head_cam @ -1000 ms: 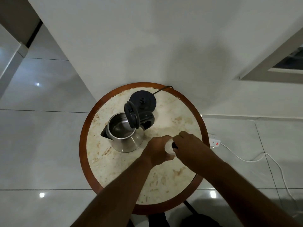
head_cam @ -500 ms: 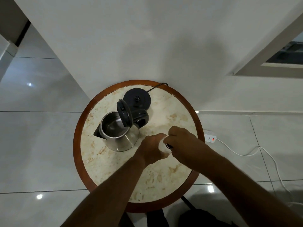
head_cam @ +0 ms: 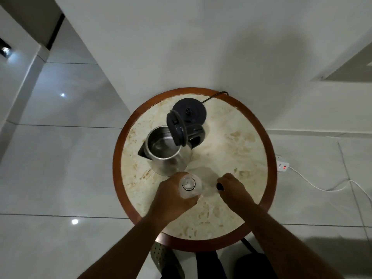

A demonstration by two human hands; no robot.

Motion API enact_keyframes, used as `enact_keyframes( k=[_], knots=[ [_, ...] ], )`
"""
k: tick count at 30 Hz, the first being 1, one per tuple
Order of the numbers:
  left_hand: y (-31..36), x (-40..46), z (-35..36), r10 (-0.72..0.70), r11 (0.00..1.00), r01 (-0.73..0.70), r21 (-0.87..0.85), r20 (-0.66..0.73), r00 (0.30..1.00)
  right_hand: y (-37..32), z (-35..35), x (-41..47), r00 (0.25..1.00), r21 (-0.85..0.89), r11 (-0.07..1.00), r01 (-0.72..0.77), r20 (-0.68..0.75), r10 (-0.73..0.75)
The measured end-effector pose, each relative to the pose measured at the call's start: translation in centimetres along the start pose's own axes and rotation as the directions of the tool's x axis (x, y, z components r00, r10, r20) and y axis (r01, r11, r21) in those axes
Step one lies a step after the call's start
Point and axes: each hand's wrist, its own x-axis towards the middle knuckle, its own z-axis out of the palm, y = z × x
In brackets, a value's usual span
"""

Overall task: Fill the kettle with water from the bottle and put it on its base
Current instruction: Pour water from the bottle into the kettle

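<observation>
Setting: glossy white tiled floor [head_cam: 60, 168], white wall [head_cam: 181, 47] behind, and a small round table [head_cam: 270, 158] with a pale marbled top and a reddish-brown wooden rim. The steel kettle [head_cam: 168, 156] stands upright on the tabletop, left of centre, spout pointing left, black handle to the right; its dark lid [head_cam: 176, 127] is hinged up and open, interior visible. The black round base [head_cam: 189, 112] sits just behind the kettle at the far edge of the table, unoccupied, with its black cord [head_cam: 214, 96] running off the rim toward the wall. The left hand [head_cam: 173, 196] is wrapped around a clear plastic bottle [head_cam: 189, 187], seen from above with its neck uncapped; the bottle is just in front of the kettle, and contact with the tabletop cannot be determined. The right hand [head_cam: 234, 190] is closed, pinching a small dark cap [head_cam: 219, 186] at the fingertips, near the bottle but apart from it. On the floor to the right lies a white power strip [head_cam: 283, 165] showing a red light, with a white cable [head_cam: 322, 186] trailing away.
</observation>
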Motion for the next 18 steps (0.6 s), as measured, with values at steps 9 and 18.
enact_keyframes(
  k=[9,18],
  knots=[
    [-2.6,-2.0,-3.1,-0.065,0.997,0.06,-0.053,-0.094,0.994,-5.3,0.9,-0.1,0.999,0.144,0.989,-0.027,0.027,0.023],
    [-0.8,-0.7,-8.3,-0.173,0.969,0.185,-0.165,0.088,0.981,-13.2,0.2,-3.0,0.987,0.672,0.723,0.161,-0.093,-0.133]
  ],
)
